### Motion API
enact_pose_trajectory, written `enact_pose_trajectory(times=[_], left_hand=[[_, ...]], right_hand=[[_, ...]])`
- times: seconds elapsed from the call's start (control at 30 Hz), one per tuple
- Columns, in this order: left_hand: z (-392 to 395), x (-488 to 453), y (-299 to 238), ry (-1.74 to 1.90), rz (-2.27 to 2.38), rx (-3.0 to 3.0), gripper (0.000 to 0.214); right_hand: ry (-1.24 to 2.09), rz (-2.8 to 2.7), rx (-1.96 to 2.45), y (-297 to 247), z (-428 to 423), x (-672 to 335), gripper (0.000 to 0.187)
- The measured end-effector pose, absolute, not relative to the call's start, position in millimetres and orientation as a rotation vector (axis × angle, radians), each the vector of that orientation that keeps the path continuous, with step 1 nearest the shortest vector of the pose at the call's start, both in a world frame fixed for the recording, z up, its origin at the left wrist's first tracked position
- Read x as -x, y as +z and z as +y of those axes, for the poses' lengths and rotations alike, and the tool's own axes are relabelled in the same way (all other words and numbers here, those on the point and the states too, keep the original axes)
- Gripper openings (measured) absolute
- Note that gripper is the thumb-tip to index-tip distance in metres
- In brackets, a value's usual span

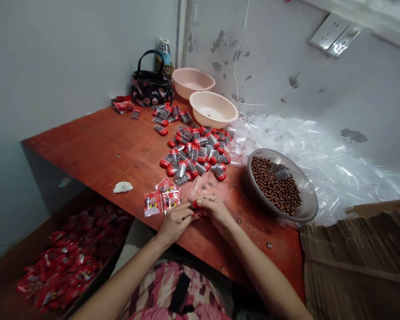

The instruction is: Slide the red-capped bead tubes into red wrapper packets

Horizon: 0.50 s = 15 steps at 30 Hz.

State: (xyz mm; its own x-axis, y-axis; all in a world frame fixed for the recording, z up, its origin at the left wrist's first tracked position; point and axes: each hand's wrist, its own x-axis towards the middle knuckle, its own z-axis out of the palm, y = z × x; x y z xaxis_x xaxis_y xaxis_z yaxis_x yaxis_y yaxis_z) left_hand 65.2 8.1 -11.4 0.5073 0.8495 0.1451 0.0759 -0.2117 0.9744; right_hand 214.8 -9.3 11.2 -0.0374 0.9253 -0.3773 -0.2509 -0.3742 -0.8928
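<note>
At the table's near edge, my left hand [177,222] and my right hand [217,212] meet, fingers closed around a small red item [196,204]. My fingers cover most of it, so its exact shape is hidden. Just left of them lie several flat red printed packets [152,203]. Beyond my hands is a heap of small clear containers with red caps [194,153], filled with dark pieces. A grey bowl [308,195] to the right holds brown beads [273,184], with a small clear piece lying on top.
Clear plastic sleeves [296,138] are piled along the wall. A pink basin [193,82], a cream basin [215,106], a floral handbag [152,91] and a bottle [165,51] stand at the back. Flattened cardboard [356,262] is at right; a box of red packets [76,253] sits low at left.
</note>
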Motion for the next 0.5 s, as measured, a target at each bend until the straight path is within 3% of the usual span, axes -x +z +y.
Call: enact_pose_trajectory(times=[0.17,0.3,0.5], left_hand=[[5.7,-64.6,-13.5,0.913,0.857,-1.625,0.018],[7.6,-62.2,-12.2,0.894,0.877,-1.611,0.018],[9.9,-58.0,-9.0,0.893,0.797,-1.447,0.012]], right_hand=[[1.374,-0.833,1.365,10.2,-7.9,-198.2,0.014],[1.292,-1.081,1.442,19.1,-3.9,-202.1,0.025],[1.471,-1.070,1.233,19.5,-16.0,-222.8,0.039]])
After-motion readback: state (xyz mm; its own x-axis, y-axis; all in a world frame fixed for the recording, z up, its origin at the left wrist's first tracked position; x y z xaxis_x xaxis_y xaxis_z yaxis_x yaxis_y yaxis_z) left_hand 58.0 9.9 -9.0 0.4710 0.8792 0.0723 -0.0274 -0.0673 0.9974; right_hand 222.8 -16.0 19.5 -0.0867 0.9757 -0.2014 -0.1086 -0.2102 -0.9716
